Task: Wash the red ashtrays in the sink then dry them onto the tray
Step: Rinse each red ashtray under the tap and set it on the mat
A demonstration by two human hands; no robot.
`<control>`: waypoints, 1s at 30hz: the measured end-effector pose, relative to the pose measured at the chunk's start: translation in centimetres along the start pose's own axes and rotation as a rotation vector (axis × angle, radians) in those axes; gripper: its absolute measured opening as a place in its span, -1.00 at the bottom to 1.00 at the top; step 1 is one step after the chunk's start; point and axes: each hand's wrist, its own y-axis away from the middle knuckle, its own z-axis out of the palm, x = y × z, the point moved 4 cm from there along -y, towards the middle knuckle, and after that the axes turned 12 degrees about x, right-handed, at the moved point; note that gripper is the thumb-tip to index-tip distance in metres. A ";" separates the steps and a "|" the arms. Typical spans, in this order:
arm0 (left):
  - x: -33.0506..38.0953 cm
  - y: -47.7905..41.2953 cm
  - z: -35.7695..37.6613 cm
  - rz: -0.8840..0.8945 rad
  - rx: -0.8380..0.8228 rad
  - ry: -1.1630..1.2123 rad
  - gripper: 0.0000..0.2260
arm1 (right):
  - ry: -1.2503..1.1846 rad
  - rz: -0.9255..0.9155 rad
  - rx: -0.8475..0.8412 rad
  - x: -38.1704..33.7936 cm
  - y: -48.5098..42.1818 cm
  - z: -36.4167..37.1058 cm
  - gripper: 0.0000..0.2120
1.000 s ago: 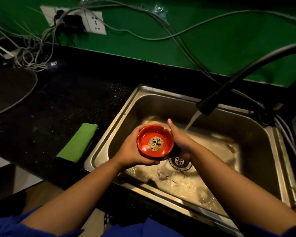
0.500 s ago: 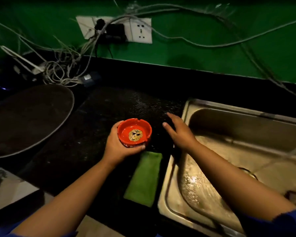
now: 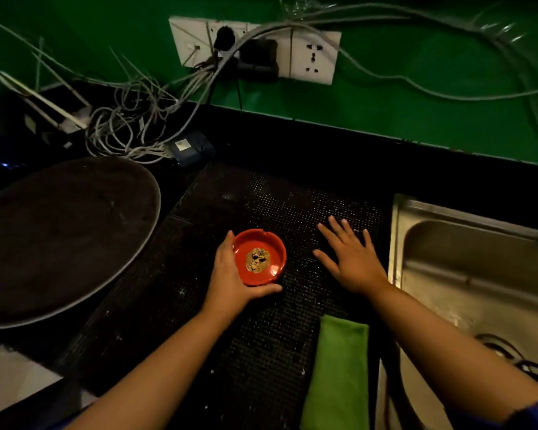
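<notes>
As seen from the head camera, the person's left hand (image 3: 230, 283) grips a round, glossy red ashtray (image 3: 259, 257) with a gold lion emblem in its bowl, fingers curled along its left side and thumb along its near edge. The ashtray is upright over the black, dotted mat (image 3: 261, 200) on the dark table (image 3: 323, 150); whether it touches the mat cannot be told. The right hand (image 3: 351, 259) lies open just beside it, palm down, fingers spread over the mat. A folded green cloth (image 3: 339, 367) lies nearer the person, next to the stainless steel sink (image 3: 395, 237) at right. A large, round, dark tray (image 3: 69, 240) sits well to the left. Behind it, grey cables (image 3: 131, 131) tangle below white wall sockets (image 3: 312, 57) on a green wall (image 3: 416, 57).
</notes>
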 end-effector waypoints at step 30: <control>2.0 -16.6 0.5 0.198 -0.227 -0.549 0.11 | -0.290 0.049 -0.019 0.3 -0.1 -0.9 -0.46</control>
